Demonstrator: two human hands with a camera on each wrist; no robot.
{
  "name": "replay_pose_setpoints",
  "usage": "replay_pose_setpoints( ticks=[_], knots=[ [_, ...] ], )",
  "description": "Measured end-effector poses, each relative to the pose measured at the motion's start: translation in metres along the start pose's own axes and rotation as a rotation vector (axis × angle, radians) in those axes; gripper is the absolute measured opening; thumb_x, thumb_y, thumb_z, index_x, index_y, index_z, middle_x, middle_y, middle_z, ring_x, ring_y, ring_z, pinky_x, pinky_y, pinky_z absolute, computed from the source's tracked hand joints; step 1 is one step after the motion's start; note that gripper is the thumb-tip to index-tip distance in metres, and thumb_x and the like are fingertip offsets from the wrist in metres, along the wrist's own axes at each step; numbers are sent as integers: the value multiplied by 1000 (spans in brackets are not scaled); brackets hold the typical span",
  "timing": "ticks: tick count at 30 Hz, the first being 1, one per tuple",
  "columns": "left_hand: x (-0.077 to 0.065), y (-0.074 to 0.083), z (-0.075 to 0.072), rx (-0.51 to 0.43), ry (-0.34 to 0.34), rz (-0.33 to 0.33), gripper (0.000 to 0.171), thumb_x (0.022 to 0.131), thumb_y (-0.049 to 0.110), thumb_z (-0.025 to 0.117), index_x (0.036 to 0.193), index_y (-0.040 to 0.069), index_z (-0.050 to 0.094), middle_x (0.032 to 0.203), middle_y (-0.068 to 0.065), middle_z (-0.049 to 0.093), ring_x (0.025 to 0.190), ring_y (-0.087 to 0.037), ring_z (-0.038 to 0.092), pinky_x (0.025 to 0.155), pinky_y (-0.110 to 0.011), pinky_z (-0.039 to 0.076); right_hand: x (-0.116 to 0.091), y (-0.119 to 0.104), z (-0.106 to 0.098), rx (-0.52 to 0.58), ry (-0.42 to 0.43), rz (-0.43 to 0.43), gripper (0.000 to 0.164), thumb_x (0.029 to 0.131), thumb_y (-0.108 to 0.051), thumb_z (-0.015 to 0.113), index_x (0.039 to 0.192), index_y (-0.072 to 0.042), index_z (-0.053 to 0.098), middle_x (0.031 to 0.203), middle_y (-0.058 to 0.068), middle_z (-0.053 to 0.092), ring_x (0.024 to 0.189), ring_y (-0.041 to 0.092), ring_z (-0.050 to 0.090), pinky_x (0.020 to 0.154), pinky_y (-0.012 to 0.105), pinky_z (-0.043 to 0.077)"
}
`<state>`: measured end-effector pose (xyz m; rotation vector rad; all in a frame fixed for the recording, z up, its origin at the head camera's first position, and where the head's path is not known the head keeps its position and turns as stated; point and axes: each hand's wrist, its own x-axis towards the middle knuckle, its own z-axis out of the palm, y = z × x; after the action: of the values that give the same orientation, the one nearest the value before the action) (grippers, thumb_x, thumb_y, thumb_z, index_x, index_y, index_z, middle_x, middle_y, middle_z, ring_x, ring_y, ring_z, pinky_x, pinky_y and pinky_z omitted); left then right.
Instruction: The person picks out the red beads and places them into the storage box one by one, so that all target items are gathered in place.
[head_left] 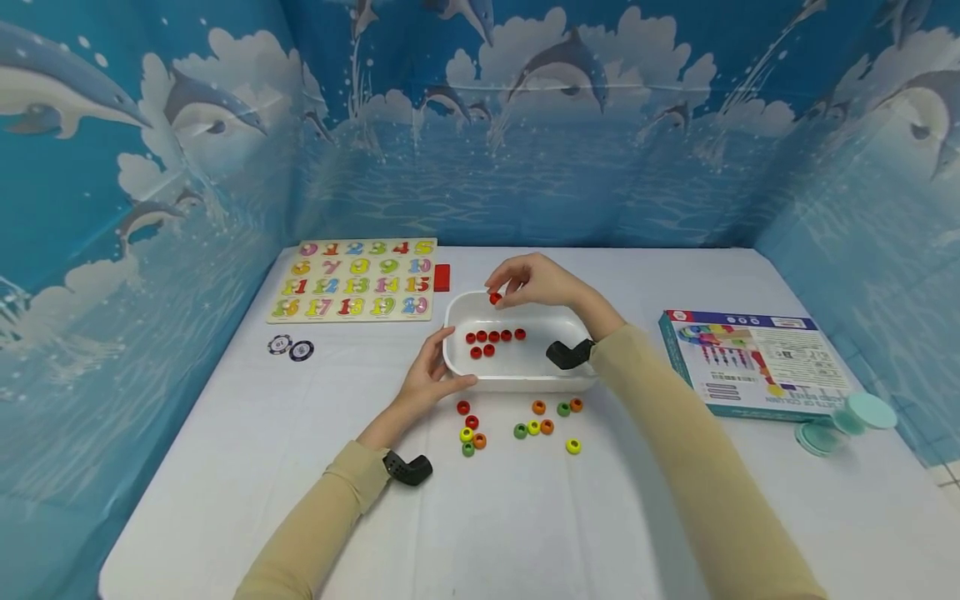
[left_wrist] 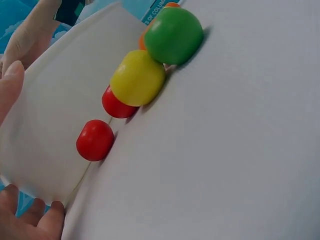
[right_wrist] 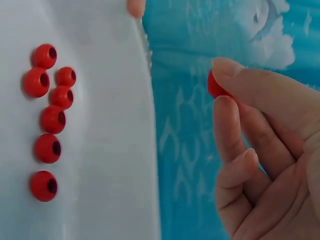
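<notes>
My right hand [head_left: 542, 282] pinches a red bead [head_left: 495, 297] between thumb and fingertips, above the far left rim of a white tray [head_left: 555, 385]. In the right wrist view the same red bead [right_wrist: 216, 86] shows at the fingertips. Inside the tray lie several red beads [head_left: 493, 337], most in a row with two in front. My left hand [head_left: 429, 373] grips the tray's left end, thumb along the front wall and fingers at the side. Close in front of the tray, loose red beads [left_wrist: 95, 140], a yellow bead [left_wrist: 138, 78] and a green bead [left_wrist: 175, 36] rest on the cloth.
A number board [head_left: 352, 282] lies at the back left, a red block [head_left: 442, 277] beside it. Two round chips [head_left: 302, 351] sit in front of the board. To the right are a flat game box [head_left: 757, 362] and a pale green hourglass-shaped object [head_left: 843, 423]. Dolphin-print curtains surround the table.
</notes>
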<state>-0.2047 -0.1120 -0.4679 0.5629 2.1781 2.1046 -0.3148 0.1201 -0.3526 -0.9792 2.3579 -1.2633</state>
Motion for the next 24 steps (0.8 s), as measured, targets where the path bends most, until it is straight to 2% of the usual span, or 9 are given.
replay_pose_setpoints(
  ticks=[6, 8, 13, 18, 24],
  knots=[
    [1, -5, 0, 19, 21, 3, 88, 69, 21, 77, 139, 14, 24, 147, -2, 16, 132, -25, 18, 104, -30, 28, 9, 30, 10, 155, -99, 104, 39, 74, -5, 70, 110, 4, 58, 99, 9, 64, 76, 25, 59, 70, 32, 52],
    [1, -4, 0, 21, 21, -2, 88, 69, 22, 77, 139, 14, 25, 147, -3, 15, 133, -25, 17, 104, -29, 28, 10, 36, 15, 178, -152, 150, 38, 74, -1, 68, 110, 3, 57, 100, 10, 63, 77, 27, 60, 71, 37, 52],
    [-1, 4, 0, 23, 7, -20, 87, 70, 18, 76, 139, 12, 23, 147, -9, 12, 133, -27, 15, 105, -33, 26, 12, 42, 26, 115, -268, 257, 35, 72, 0, 69, 106, -2, 61, 99, 8, 64, 77, 29, 60, 67, 43, 51],
    [-4, 13, 0, 2, -7, -12, 86, 71, 12, 75, 139, 7, 22, 147, -12, 11, 133, -30, 14, 105, -38, 25, 14, 44, 35, 33, -300, 312, 33, 69, -5, 74, 101, -8, 64, 94, 4, 65, 79, 22, 60, 67, 31, 52],
    [-1, -1, -2, 24, 8, -19, 88, 69, 21, 77, 139, 14, 24, 147, -2, 14, 133, -23, 16, 103, -28, 28, 15, 47, 41, 28, -301, 341, 34, 67, -4, 76, 99, -9, 65, 93, 3, 66, 81, 20, 61, 73, 29, 53]
  ],
)
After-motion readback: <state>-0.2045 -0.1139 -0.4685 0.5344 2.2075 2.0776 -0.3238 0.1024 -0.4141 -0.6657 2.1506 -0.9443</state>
